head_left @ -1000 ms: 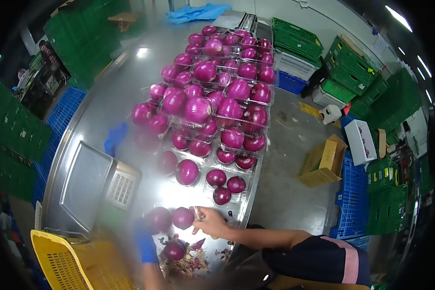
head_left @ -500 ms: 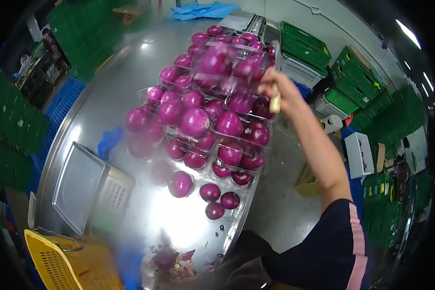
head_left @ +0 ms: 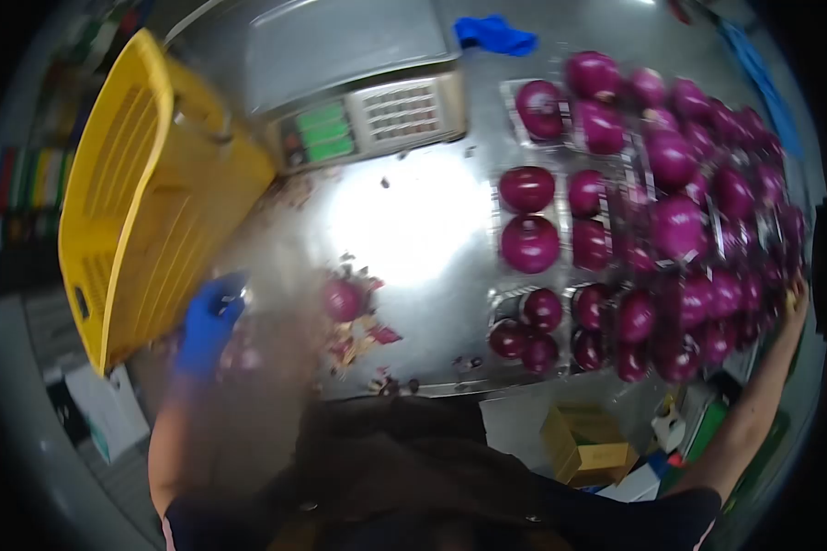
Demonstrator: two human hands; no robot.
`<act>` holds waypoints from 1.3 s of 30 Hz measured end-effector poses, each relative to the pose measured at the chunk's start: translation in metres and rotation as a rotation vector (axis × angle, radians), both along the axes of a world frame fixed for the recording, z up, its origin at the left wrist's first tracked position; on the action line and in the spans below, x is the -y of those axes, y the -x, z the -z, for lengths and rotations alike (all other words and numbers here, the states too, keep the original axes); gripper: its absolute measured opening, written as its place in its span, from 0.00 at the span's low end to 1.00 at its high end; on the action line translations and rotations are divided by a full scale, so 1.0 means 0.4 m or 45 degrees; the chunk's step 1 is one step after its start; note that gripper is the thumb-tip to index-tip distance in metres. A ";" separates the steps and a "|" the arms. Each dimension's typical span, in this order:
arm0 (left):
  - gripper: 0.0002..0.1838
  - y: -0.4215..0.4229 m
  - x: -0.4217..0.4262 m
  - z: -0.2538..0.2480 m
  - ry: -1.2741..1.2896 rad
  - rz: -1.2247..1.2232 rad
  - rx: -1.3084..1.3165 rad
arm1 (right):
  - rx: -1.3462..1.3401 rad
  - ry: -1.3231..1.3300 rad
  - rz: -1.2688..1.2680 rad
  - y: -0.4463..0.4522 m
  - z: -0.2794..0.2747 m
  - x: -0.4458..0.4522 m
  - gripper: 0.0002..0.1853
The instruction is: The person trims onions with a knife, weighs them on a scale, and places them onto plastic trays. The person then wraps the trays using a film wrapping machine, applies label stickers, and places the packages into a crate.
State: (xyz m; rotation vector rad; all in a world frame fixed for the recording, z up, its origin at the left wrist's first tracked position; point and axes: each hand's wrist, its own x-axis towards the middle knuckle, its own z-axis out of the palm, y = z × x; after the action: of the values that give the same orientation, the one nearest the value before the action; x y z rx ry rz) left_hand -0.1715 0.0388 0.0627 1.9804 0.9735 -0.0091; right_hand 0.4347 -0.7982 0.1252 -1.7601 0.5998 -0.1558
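My right hand (head_left: 796, 296) is at the far right, beside the rows of packed red onions (head_left: 678, 225). A small part of a pale handle (head_left: 790, 300) shows in its closed fingers; the rest of that tool is hidden. My left hand (head_left: 213, 317), in a blue glove, is at the lower left near the yellow crate (head_left: 161, 197). Motion blurs its fingers, and whether it holds anything is unclear. A single red onion (head_left: 342, 299) lies among loose peelings (head_left: 368, 338) on the metal table (head_left: 413, 216). Several clear plastic trays (head_left: 515, 138) hold onions, some stacked.
A weighing scale (head_left: 400, 110) with a keypad stands at the back of the table. A blue glove or cloth (head_left: 496, 35) lies beside it. Below the table's front edge stands a cardboard box (head_left: 586, 445). Blue plastic (head_left: 761, 87) is at the back right.
The view has swung left, bringing the crate, scale and peelings into the middle. My right hand, earlier over the stacked trays with the pale handle, is now at their outer edge.
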 end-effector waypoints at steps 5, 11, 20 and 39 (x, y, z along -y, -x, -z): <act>0.27 0.030 0.026 -0.013 -0.187 0.243 -0.368 | -0.221 0.087 0.030 -0.044 0.035 0.113 0.25; 0.37 0.116 -0.031 0.093 -0.686 1.042 -0.541 | -0.246 0.139 0.066 -0.010 0.025 0.136 0.28; 0.29 0.155 -0.082 0.174 -0.870 1.143 -0.323 | 0.596 1.240 -0.813 0.461 -0.076 -0.535 0.15; 0.06 0.148 -0.026 -0.042 -1.175 0.935 0.437 | 0.098 0.122 -1.780 1.265 0.076 -1.649 0.18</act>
State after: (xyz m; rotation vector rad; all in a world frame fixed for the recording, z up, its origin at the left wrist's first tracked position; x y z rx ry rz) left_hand -0.2305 0.0493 0.0795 2.9430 -0.0745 0.4217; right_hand -0.0714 -0.1384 0.0947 -1.8807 -0.7688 0.7178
